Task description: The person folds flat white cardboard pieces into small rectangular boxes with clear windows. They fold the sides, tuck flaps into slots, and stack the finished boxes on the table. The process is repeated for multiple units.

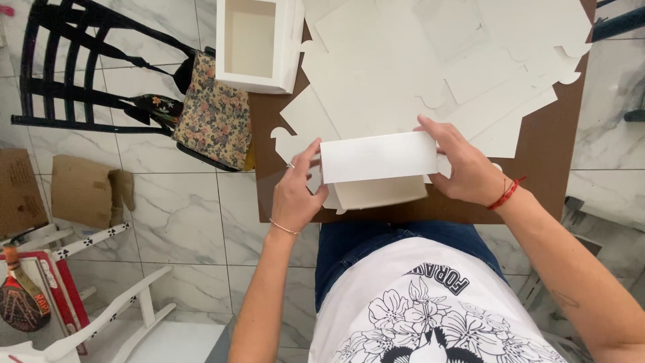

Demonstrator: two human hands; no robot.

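White card box [377, 158] at near table [557, 168] edge — light, thin, creases easily. Left hand [295, 191] pinches left end, right hand [463, 165] closed round right end. I judge corners safest grip — flat panels buckle.

It looked like a home room used for craft work: a brown table [551, 148] stood on marble floor tiles [181, 215], with a black chair [60, 74] and floral bag [215, 114] left of the table.
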